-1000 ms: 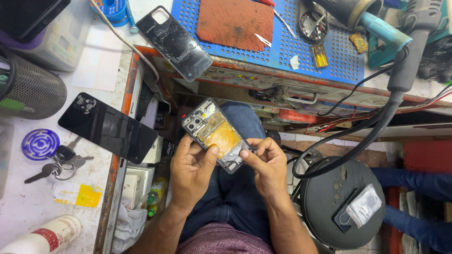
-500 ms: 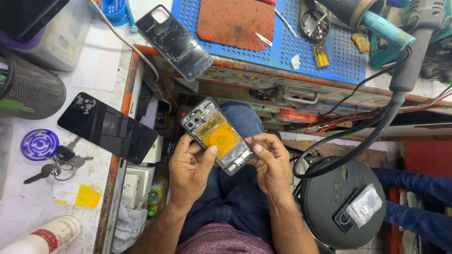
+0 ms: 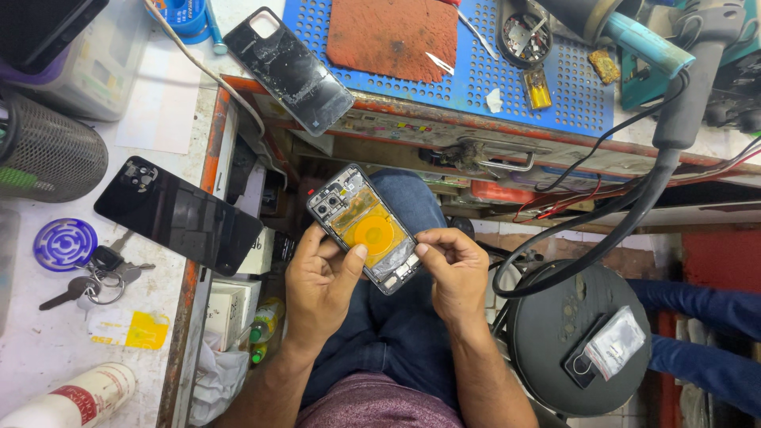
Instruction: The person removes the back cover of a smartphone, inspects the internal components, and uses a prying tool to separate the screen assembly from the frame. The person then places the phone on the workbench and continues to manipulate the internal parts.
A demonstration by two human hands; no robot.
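Note:
An opened phone (image 3: pixel 366 227) with its back cover off shows a yellow round coil and camera modules. It lies tilted over my lap. My left hand (image 3: pixel 319 289) grips its lower left edge, thumb resting on the frame. My right hand (image 3: pixel 453 269) pinches at the phone's lower right corner with thumb and forefinger together. Whether a small part sits between those fingertips is not visible.
A black phone (image 3: pixel 178 215) overhangs the left bench edge near keys (image 3: pixel 93 273) and a blue disc (image 3: pixel 65 244). A black back cover (image 3: pixel 289 70), rust-coloured pad (image 3: pixel 392 36), tweezers (image 3: pixel 438 63) lie on the blue perforated mat (image 3: pixel 567 111). A black stool (image 3: pixel 579 341) stands right.
The phone has turned slightly and sits a little lower right. My right fingertips have drawn together at its lower right corner; my left thumb has shifted onto the frame.

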